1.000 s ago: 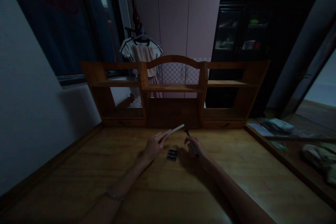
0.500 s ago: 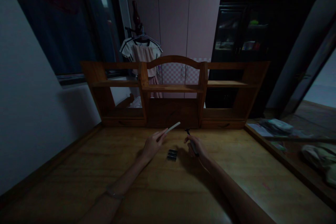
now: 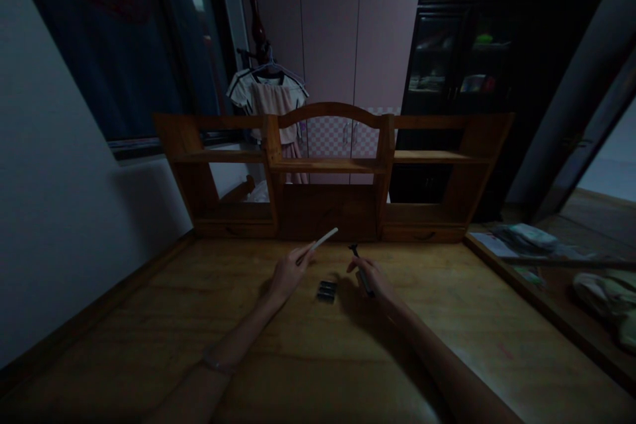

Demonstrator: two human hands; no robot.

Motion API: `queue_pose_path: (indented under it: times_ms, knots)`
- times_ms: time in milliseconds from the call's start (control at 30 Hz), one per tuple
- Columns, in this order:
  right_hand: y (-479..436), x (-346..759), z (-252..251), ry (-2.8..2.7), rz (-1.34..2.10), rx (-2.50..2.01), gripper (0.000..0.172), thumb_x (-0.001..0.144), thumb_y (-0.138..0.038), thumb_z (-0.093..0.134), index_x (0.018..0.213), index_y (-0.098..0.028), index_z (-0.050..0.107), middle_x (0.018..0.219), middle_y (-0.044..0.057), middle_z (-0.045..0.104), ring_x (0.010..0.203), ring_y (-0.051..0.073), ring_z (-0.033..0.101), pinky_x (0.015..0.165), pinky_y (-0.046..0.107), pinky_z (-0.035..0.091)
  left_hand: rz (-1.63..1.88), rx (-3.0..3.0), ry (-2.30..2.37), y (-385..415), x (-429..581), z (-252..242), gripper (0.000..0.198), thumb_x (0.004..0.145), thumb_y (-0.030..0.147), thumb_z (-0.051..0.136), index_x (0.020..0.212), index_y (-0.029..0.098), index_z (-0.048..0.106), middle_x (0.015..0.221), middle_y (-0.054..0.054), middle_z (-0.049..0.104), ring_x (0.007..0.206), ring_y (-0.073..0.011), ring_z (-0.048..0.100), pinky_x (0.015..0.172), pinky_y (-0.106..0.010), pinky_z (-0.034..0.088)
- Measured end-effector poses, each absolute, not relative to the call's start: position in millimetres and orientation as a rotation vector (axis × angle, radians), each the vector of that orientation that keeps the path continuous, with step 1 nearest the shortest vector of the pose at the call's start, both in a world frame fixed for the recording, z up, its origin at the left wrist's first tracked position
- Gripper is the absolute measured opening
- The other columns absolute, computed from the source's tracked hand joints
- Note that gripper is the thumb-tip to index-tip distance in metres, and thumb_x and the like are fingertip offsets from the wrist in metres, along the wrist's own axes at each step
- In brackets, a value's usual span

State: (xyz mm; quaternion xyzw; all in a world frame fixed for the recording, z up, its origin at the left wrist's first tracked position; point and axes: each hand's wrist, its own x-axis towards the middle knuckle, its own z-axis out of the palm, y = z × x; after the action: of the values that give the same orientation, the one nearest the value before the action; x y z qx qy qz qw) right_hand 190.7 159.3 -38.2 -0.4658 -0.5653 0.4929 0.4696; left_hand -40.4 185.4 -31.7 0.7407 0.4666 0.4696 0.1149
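Observation:
My left hand (image 3: 289,273) is closed on a thin white stick (image 3: 322,240) that points up and to the right, above the wooden desk (image 3: 308,344). My right hand (image 3: 371,277) is closed on a dark slim tool (image 3: 358,264) whose tip points up and to the left, toward the white stick. The two tips are apart. Between my hands a small dark ridged block (image 3: 326,291) lies flat on the desk.
A wooden shelf unit (image 3: 328,165) with open compartments stands at the desk's far edge. A pale wall (image 3: 59,212) borders the left. To the right a lower surface holds papers and cloth (image 3: 527,238). Behind are a pink wardrobe (image 3: 330,46), hanging clothes and a dark cabinet.
My left hand has drawn the white stick a little left, away from the dark tool's tip. The right hand has hardly moved. The view has shifted slightly.

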Motion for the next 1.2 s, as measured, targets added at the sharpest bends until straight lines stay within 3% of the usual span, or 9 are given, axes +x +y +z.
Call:
queue_pose_path:
  times_ms: [167, 367, 600, 1200]
  knots:
    - [162, 191, -39, -1.378, 1.207, -1.150, 0.039, 0.082, -0.050, 0.043, 0.076, -0.015, 0.058, 0.037, -0.006, 0.037, 0.028, 0.009, 0.036, 0.029, 0.019, 0.024, 1.291, 2.313, 1.217, 175, -31, -27, 0.033, 0.089, 0.035, 0.046, 0.118, 0.026, 0.059, 0.111, -0.003, 0.064, 0.098, -0.0176, 0.060, 0.087, -0.029, 0.046]
    - [157, 188, -36, -1.409, 1.217, -1.150, 0.042, 0.082, -0.053, 0.041, 0.077, -0.015, 0.058, 0.037, -0.006, 0.037, 0.030, 0.009, 0.036, 0.031, 0.020, 0.024, 1.266, 2.230, 1.401, 184, -37, -36, 0.031, 0.089, 0.039, 0.046, 0.108, 0.023, 0.065, 0.101, -0.004, 0.067, 0.091, -0.0188, 0.062, 0.081, -0.030, 0.048]
    - [159, 190, -38, -1.371, 1.205, -1.201, 0.045, 0.081, -0.055, 0.042, 0.078, -0.014, 0.059, 0.040, -0.006, 0.037, 0.032, 0.008, 0.036, 0.033, 0.019, 0.026, 1.313, 2.321, 1.232, 180, -36, -29, 0.034, 0.089, 0.038, 0.047, 0.118, 0.026, 0.058, 0.107, -0.004, 0.065, 0.093, -0.0168, 0.061, 0.084, -0.027, 0.046]
    - [163, 191, -43, -1.346, 1.238, -1.113, 0.041, 0.083, -0.054, 0.045, 0.077, -0.015, 0.058, 0.039, -0.007, 0.036, 0.030, 0.009, 0.036, 0.029, 0.019, 0.026, 1.278, 2.372, 1.183, 171, -31, -23, 0.034, 0.089, 0.036, 0.048, 0.121, 0.028, 0.056, 0.109, -0.003, 0.064, 0.093, -0.0163, 0.061, 0.085, -0.027, 0.047]
